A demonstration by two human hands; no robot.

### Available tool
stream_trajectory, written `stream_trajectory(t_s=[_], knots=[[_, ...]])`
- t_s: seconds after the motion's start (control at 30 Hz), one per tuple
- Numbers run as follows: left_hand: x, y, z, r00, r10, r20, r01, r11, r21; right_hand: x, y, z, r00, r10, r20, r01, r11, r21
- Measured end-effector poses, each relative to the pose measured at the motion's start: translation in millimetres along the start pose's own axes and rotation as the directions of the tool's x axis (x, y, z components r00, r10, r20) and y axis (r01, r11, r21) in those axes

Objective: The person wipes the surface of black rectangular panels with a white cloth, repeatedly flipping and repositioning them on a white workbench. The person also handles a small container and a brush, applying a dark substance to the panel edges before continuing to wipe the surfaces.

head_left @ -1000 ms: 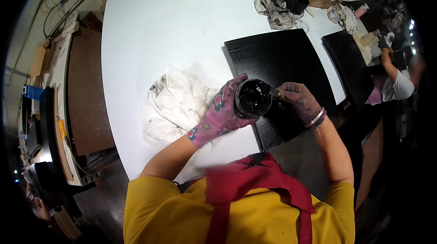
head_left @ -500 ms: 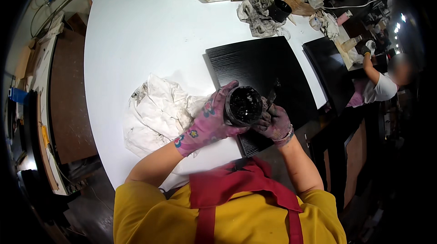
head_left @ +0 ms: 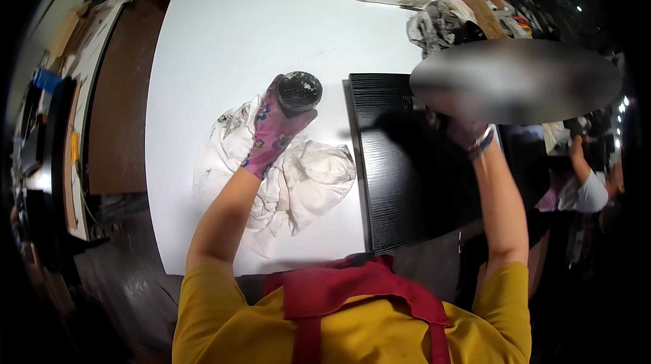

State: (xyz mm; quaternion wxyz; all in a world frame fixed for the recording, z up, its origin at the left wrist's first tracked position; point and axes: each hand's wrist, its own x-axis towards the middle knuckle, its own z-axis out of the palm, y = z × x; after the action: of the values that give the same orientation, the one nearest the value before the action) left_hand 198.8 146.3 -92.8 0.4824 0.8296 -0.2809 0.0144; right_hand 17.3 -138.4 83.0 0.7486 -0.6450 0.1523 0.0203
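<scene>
White worktable (head_left: 230, 31), centre-frame; left hand (head_left: 273, 123) wraps smeared black cup (head_left: 300, 92), best kept level; right hand (head_left: 468, 135), centre-right, blurred, cannot tell grip.

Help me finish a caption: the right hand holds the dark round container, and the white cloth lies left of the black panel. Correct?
No: the head view shows the left hand holding the dark round container; the rest stands.

The white table (head_left: 230, 18) is brightly lit while its surroundings are dim, with small lamps (head_left: 625, 101) glaring at far right; the black panel (head_left: 407, 187) shows a pale sheen and a dark shadow, a grey oval smear blurs the upper right, and fisheye distortion bends straight edges near the blackened margins
</scene>
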Motion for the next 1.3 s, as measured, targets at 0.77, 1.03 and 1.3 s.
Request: stream_trajectory(t_s=[0.77,1.03,1.3], knots=[[-97,153,101,0.969,-0.181,0.168,0.162,0.979,0.120,304,3,-19,0.631,0.421,0.651,0.258,0.678,-0.689],[-95,155,99,0.969,-0.171,0.179,0.144,0.978,0.153,301,10,-11,0.567,0.448,0.691,0.281,0.684,-0.673],[-97,153,100,0.973,-0.166,0.162,0.137,0.975,0.174,298,6,0,0.604,0.477,0.638,0.274,0.628,-0.728]])
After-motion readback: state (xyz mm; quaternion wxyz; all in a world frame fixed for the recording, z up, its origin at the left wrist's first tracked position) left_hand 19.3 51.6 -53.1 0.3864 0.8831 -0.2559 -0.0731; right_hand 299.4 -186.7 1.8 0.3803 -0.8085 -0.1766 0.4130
